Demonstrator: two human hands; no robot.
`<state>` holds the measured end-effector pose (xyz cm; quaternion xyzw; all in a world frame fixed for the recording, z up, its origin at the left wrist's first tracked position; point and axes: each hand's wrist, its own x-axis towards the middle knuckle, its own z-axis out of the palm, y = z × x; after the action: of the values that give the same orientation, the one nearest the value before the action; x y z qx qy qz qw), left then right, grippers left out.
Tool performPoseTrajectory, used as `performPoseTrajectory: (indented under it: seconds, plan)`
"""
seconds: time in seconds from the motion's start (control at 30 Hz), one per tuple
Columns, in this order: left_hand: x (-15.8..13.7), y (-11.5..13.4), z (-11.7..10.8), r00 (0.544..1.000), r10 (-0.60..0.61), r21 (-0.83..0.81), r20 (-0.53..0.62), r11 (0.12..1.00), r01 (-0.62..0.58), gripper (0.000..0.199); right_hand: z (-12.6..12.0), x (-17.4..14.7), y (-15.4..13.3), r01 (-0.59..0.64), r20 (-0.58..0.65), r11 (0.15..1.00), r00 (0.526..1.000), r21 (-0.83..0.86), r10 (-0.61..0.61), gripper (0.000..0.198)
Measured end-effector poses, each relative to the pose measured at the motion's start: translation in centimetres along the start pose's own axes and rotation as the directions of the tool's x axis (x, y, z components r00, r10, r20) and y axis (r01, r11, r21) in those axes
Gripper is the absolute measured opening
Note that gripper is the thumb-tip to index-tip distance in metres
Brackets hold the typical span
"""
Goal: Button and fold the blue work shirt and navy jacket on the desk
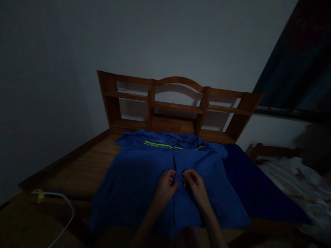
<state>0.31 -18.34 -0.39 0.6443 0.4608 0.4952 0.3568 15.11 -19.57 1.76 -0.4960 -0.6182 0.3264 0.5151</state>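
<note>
A blue short-sleeved work shirt (144, 168) lies spread front up, its collar toward the headboard. A yellow-green stripe and the letters "NJPC" cross its chest. The button placket runs down the middle, with a narrow gap along its upper part. My left hand (167, 184) is over the shirt just left of the placket, fingers curled in toward the thumb. Just right of it, my right hand (193, 182) has thumb and fingers pinched together, close to the cloth. Dim light hides what lies between the fingertips of either hand.
Behind the shirt stands a wooden headboard with shelves (178, 108) against a white wall. Bare wooden boards (88, 165) lie to the left, with a white cable (68, 203) near the front. A darker blue cloth (248, 186) extends to the right, beside pale patterned bedding (297, 175).
</note>
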Motion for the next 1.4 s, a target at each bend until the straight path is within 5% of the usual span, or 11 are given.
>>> performPoseTrajectory:
  seconds: [0.17,0.43,0.6,0.7,0.9,1.07,1.2,1.27,1.4]
  plan:
    - [-0.2,-0.2,-0.1,0.999,0.034,-0.001,-0.026,0.999,-0.035,0.017,-0.4,-3.6,-2.1,0.051,-0.159,0.966,0.983,-0.254,-0.094,0.026]
    - [-1.8,1.5,-1.7,0.99,-0.122,-0.259,0.064,0.956,0.135,0.033,0.1,-9.4,-0.8,0.304,0.066,0.812,0.947,-0.498,-0.314,0.026]
    - [-6.6,2.8,-2.9,0.98,-0.133,-0.003,-0.15,0.991,0.134,0.023,0.8,-11.5,2.1,0.369,-0.021,0.741,0.888,-0.562,-0.458,0.049]
    - [-9.1,3.1,-2.6,0.979,-0.155,0.05,-0.129,0.985,0.162,0.021,0.7,-11.7,2.6,0.386,0.027,0.714,0.888,-0.584,-0.459,0.036]
    - [-11.1,2.8,-0.9,0.948,-0.262,0.047,0.181,0.965,0.258,0.033,-0.5,-11.0,1.8,0.463,0.152,0.713,0.877,-0.526,-0.456,0.019]
    - [-12.2,2.1,-2.4,0.963,-0.214,-0.018,0.163,0.975,0.22,0.031,-1.4,-10.0,-0.1,0.343,0.233,0.817,0.937,-0.463,-0.261,0.016]
    - [-13.9,2.3,-4.3,0.941,-0.232,-0.026,0.245,0.969,0.246,0.028,-2.0,-9.2,-2.0,0.183,0.103,0.908,0.982,-0.376,-0.156,0.021]
    - [-14.6,2.6,-4.6,0.936,-0.232,-0.055,0.266,0.965,0.255,0.021,-2.2,-9.6,-2.4,0.097,-0.056,0.942,0.991,-0.323,-0.121,0.021]
    - [-14.5,2.7,-3.4,0.929,-0.225,-0.13,0.295,0.954,0.272,0.033,-1.9,-11.6,-1.5,-0.057,-0.388,0.977,0.921,-0.204,-0.027,0.03]
